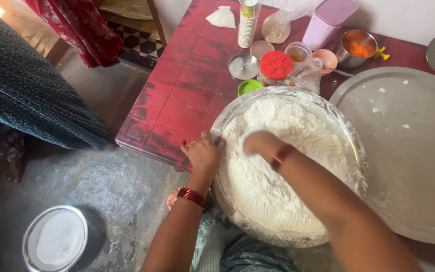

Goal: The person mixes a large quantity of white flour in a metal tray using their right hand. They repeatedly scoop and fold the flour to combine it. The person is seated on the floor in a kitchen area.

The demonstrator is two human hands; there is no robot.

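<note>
Surface: red table (187, 85), jars at its far end.
Bowl: your big flour bowl (351, 146) sits at the near edge, right in front of you.
Left hand (202, 153): clamped on the bowl's left rim.
Right hand (260, 142): nearer the middle, fingers sunk in flour (288, 166), so I cannot tell their spread.

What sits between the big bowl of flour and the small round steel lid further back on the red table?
In the head view, a small green lid lies on the red table between the flour bowl and the steel lid; a red-capped jar stands just beside it.
</note>
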